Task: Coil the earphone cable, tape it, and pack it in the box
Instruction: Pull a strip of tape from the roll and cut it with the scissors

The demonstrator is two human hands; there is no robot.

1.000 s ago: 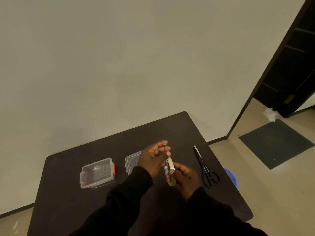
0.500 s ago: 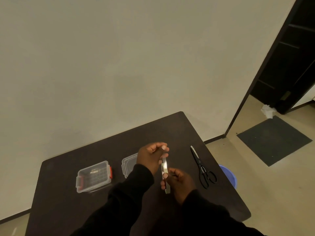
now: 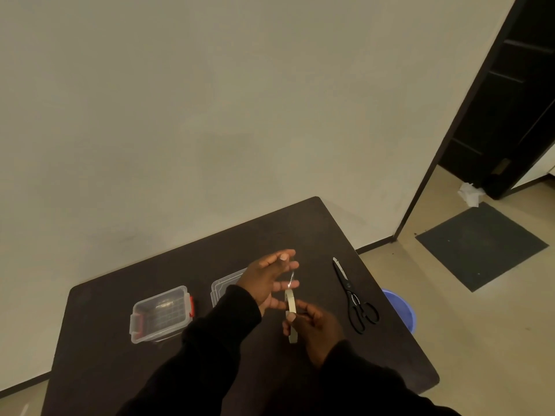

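The left hand [image 3: 264, 280] has spread its fingers, drawing a strip from the tape roll [image 3: 290, 313].

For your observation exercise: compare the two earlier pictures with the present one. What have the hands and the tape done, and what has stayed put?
The left hand has opened, its fingers spreading away from the tape roll, drawing out a shiny strip. The right hand still grips the roll. Scissors, box and lid lie unmoved.

You've got the tape roll [image 3: 290, 315] up on edge over the table, a thin pale ring, with a short shiny strip [image 3: 290, 279] pulled up off its top. The clear box [image 3: 160, 314] with red latches sits open to your left, something pale inside it, its clear lid [image 3: 223, 285] lying flat just beside.
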